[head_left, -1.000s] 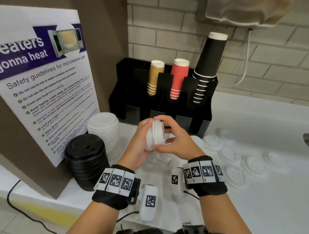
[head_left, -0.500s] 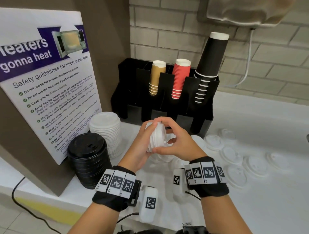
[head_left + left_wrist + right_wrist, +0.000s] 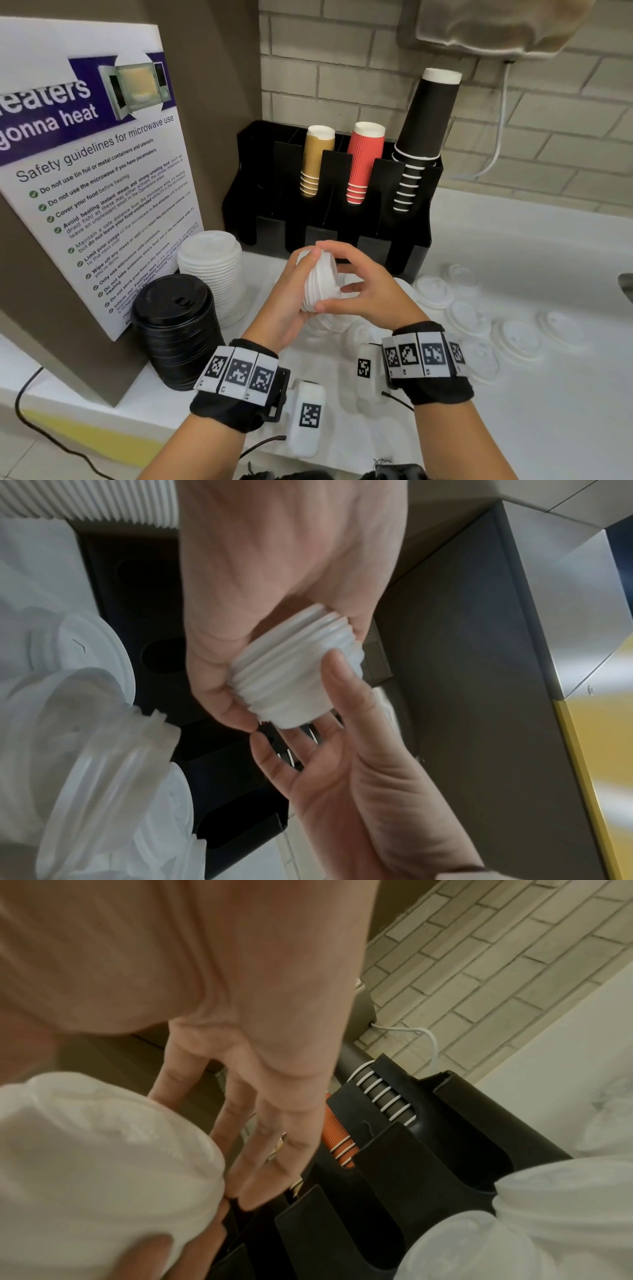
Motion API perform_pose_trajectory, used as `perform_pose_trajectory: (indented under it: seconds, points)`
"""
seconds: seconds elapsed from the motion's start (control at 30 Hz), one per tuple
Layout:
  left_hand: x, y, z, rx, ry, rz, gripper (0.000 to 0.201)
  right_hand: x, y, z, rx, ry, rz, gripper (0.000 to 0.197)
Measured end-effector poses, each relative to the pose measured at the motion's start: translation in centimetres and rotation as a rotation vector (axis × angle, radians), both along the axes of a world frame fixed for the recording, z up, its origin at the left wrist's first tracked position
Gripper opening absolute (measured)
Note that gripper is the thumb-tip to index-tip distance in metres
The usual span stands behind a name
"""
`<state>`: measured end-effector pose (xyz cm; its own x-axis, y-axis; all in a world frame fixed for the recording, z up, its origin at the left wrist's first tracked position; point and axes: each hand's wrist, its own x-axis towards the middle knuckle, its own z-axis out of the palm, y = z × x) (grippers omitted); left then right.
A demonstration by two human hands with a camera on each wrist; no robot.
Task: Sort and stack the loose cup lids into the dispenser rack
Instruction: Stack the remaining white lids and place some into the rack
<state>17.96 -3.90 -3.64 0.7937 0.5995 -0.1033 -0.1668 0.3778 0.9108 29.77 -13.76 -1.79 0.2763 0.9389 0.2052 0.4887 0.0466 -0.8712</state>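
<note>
Unmoved: lid stack (image 3: 320,281) | left hand (image 3: 291,291), right hand (image 3: 359,287) both clamp it | rack (image 3: 260,192) base hidden

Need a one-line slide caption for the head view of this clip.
Both hands, left hand and right hand, hold a small stack of white lids before the black dispenser rack.

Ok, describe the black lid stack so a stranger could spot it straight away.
Find the microwave poster on the left. The black lid stack stands on the counter at its foot, beside a white lid stack. It is the only dark pile of lids.
</note>
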Motion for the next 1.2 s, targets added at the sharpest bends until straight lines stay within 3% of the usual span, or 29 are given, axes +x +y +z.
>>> perform_pose_trajectory:
  seconds: [0.33,0.43,0.53,0.63,0.77,0.97,1.07,1.2]
  points:
    - [-0.1,-0.2,0.2,-0.052,-0.061,0.028,0.050,0.0,0.7,0.0,0.017,-0.057,0.000,0.078]
    - [-0.3,0.9,0.7,-0.104,-0.077,0.149,0.036,1.8,1.0,1.0,-0.038,0.011,-0.136,0.071]
    - [-0.7,2.2,1.2,-0.111,-0.100,0.245,0.018,4.2,1.5,1.1,-0.346,-0.219,-0.115,0.064]
    - [-0.8,2.6,1.5,-0.084,-0.107,0.247,0.015,4.5,2.9,0.1,-0.688,-0.476,0.032,0.081]
    - [-0.9,2.3,1.3,-0.056,-0.111,0.227,0.017,4.1,4.6,-1.3,-0.841,-0.589,0.100,0.088]
    - [-1.3,2.3,0.6,-0.070,-0.107,0.232,0.019,4.5,3.9,-0.9,-0.756,-0.481,0.074,0.075]
    - [-1.4,2.0,0.0,-0.062,-0.090,0.220,0.020,4.7,2.4,0.5,-0.546,-0.362,-0.025,0.068]
    - [-1.2,1.4,-0.5,-0.033,-0.029,0.158,0.038,3.1,0.2,1.9,-0.249,-0.084,-0.051,0.063]
